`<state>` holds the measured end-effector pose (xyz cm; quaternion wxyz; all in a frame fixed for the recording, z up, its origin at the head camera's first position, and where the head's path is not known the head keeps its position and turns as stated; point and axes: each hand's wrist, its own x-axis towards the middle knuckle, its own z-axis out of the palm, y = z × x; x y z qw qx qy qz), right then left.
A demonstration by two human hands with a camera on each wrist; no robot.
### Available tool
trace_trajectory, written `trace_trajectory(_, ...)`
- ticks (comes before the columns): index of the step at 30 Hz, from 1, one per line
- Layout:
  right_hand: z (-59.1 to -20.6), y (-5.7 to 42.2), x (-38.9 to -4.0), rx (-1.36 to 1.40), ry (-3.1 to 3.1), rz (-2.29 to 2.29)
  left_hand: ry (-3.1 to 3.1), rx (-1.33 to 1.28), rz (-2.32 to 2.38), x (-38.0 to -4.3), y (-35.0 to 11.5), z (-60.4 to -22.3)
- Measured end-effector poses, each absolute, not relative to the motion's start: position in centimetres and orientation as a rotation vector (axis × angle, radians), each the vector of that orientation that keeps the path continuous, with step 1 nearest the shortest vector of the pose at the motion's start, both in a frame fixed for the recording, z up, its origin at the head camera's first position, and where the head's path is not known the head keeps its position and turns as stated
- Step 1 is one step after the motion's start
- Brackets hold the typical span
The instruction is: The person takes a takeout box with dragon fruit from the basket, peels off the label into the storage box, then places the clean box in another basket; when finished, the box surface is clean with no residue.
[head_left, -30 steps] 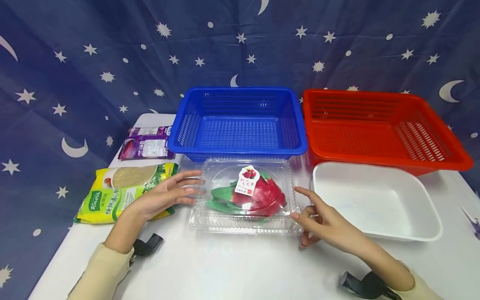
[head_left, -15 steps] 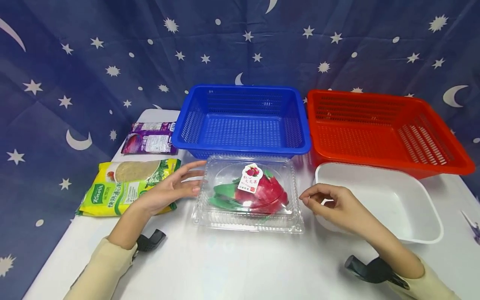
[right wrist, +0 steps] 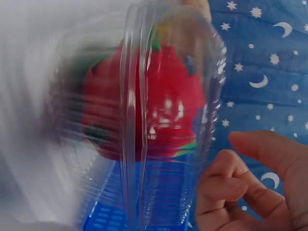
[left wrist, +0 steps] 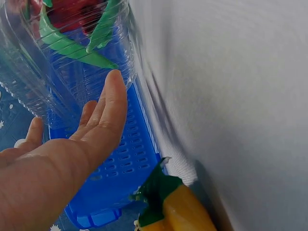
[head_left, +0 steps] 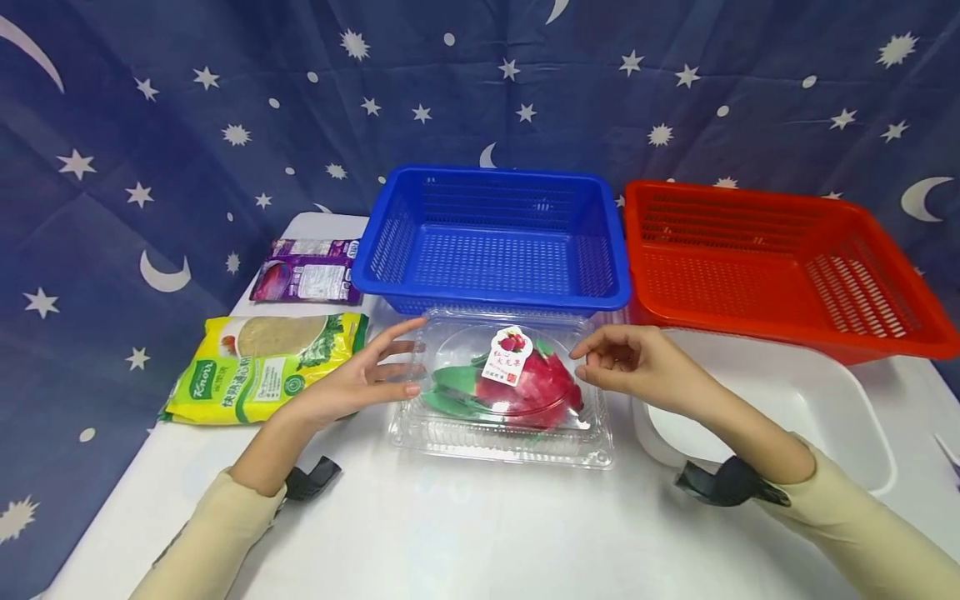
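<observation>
Apparently it's early days, I'd judge. Call the clear box [head_left: 502, 447] the dial's centre. The left hand [head_left: 351, 379] is at nine o'clock, fingers spread and loosely extended; the right hand [head_left: 641, 362] is at three, fingers half curled, thumb apart. Neither seems to hold anything, so a grip looks yet to be made. The box sits on the counter [head_left: 465, 533], the red dragon fruit [head_left: 536, 387] already inside under the lowered lid. It's outside the white tub [head_left: 806, 408] at three, the blue basket [head_left: 491, 302] at twelve and the red basket [head_left: 795, 333] at two. So are the yellow pack [head_left: 266, 367] at nine and the purple packet [head_left: 311, 279] at ten.

I can't tell whether the left fingertips touch the plastic, or whether the lid is snapped down. The right arm covers part of the tub; the packet's far end disappears by the blue basket.
</observation>
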<state>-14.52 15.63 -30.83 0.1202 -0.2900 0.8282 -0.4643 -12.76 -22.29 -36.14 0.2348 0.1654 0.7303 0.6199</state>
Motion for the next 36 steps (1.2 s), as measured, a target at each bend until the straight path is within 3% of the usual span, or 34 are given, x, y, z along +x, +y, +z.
trace_trajectory(19,-31.2,10.3,-19.5,-0.917,2.388,-1.282,1.974,0.453,1.727,-12.8,-22.3,-36.5)
trace_trajectory(36,-30.6,9.1,-21.0,-0.966,2.347,-1.117,1.946,0.471,1.746,-12.8,-22.3,-36.5)
